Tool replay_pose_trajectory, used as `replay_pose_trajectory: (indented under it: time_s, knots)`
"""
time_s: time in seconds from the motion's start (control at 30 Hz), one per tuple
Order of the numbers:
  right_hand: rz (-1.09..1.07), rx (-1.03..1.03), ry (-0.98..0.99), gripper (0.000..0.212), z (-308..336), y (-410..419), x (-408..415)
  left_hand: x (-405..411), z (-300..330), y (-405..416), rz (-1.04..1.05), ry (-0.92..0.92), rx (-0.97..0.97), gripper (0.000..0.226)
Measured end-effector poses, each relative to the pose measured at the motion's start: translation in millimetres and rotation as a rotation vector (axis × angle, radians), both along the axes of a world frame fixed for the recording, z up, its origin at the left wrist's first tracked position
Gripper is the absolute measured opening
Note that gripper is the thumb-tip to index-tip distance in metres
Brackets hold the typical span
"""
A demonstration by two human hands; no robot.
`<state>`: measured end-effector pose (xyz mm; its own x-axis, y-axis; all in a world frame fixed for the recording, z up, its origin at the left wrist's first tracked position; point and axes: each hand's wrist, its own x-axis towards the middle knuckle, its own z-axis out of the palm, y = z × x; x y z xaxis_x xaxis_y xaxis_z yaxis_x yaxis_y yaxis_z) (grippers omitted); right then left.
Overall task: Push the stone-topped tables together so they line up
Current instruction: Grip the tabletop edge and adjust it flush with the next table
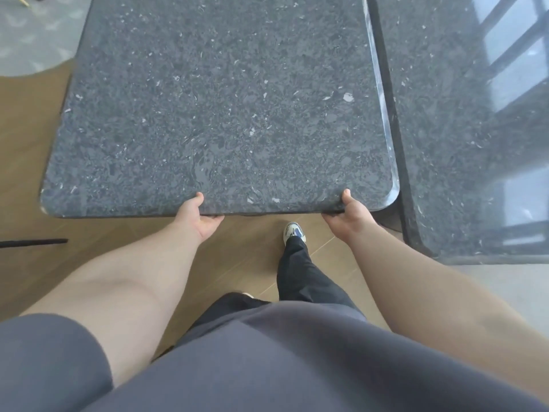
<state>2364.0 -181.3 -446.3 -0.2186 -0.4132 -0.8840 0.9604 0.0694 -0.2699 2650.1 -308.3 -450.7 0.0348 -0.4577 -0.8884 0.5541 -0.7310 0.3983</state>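
Left hand [197, 217] and right hand [346, 215] each have their grip clamped on the near edge of the left desk [219, 108], thumbs on top, fingers hooked under, likely for steering. Its right edge sits just beside the right desk [451, 129], a thin seam between them. Near edges don't match: right desk reaches closer to the person. One shoe [294, 231] is stepped forward on the wood floor [29, 138], probably bracing.

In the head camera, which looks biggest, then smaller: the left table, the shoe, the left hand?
1. Left table, by far the largest.
2. Left hand.
3. Shoe, though it is farther away, so unsure.
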Motion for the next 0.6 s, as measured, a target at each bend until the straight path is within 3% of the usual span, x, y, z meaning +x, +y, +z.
replay_pose_trajectory:
  time_s: [0.37, 0.6]
  knots:
    - [0.026, 0.012, 0.015, 0.049, -15.9, 18.9, 5.9, 12.5, -7.5, 12.7, 0.005, 0.024, 0.027, 0.038]
    - [-0.013, -0.009, -0.032, 0.048, -22.7, 17.5, 5.1, 11.4, -6.3, 13.0, 0.005, 0.006, 0.034, 0.032]
